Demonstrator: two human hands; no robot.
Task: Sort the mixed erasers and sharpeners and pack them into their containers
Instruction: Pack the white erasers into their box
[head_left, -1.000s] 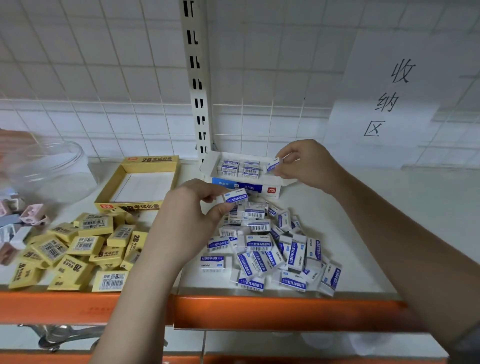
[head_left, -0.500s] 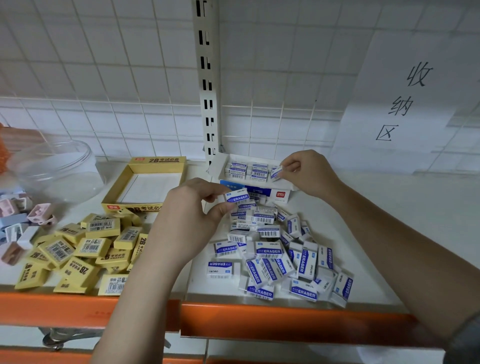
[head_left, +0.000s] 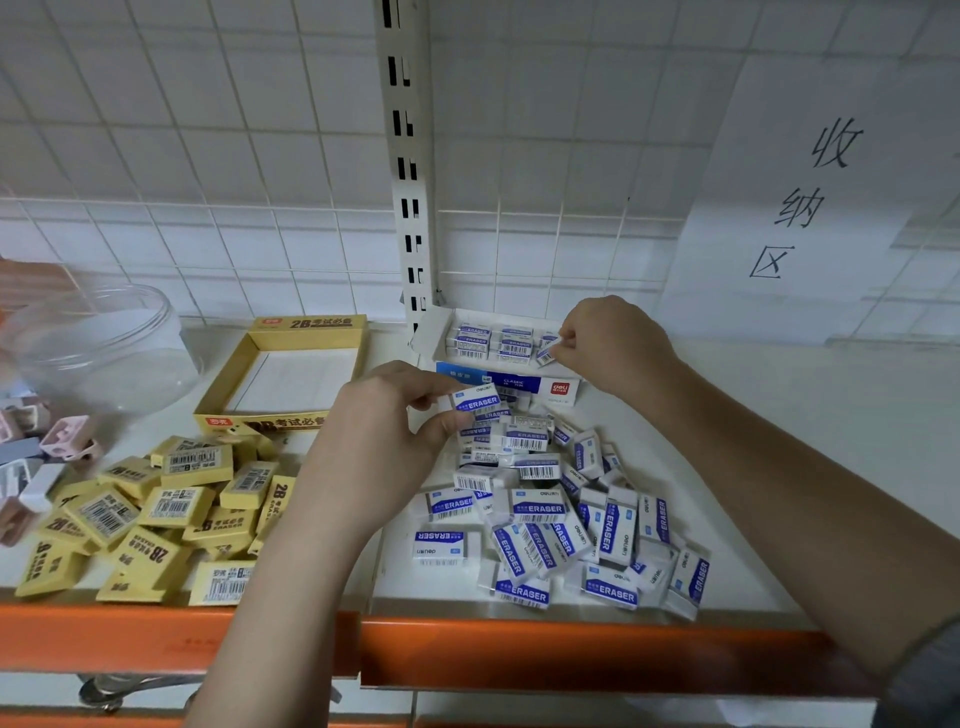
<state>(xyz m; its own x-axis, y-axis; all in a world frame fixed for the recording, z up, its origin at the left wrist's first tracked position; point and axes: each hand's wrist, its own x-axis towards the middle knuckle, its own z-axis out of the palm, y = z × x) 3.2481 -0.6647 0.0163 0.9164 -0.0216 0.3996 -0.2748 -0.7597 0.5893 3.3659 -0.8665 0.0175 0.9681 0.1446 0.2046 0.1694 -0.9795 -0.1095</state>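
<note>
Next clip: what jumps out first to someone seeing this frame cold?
The heap of white-and-blue erasers at centre, with both hands over it: the left hand pinches one eraser, while the right hand sets another into the white box behind. On the left lie yellow 2B erasers before an empty yellow box.

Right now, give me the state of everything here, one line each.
White eraser box: open, partly filled.
Yellow 2B box: open, empty.
Clear jar: lidless, tipped.
Left hand: pinches a white eraser.
Right hand: sets an eraser into the box.
</note>
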